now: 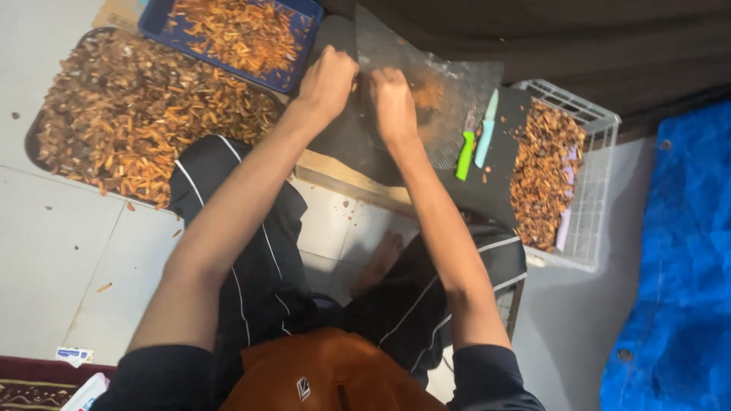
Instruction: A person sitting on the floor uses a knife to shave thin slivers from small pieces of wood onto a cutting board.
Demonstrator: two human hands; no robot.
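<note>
**On the dark cutting mat, two hands closed together over something small**

Between the two fists, at the middle of the dark mat [358, 144], lay the thing being worked, and it was too small and too covered to name; it was likely one of the brown-orange pieces heaped all around. The left hand [329, 80] was curled nearly shut, fingers folded down and thumb tucked in, touching the right hand [392, 99], which was bent the same way. Whether either truly pinched a piece could not be told from above.

Just right of the grip, two knives lay idle on the mat, one with a green handle [464, 156], one pale teal [486, 141]. Further right stood a white wire basket [590, 190] holding brown chips. Left of the grip spread a round tray [34, 137] piled with orange-brown strips, and beyond the left hand a blue tray [156, 21] held more.

To do this well, I judged that the hands should stay low over the mat so bits fall on it, clear of the blades alongside.

The fingertips were hidden by the knuckles. The blue tray and the round tray ran out of frame, and a clear sheet [449, 84] blurred what lay beneath it.
</note>
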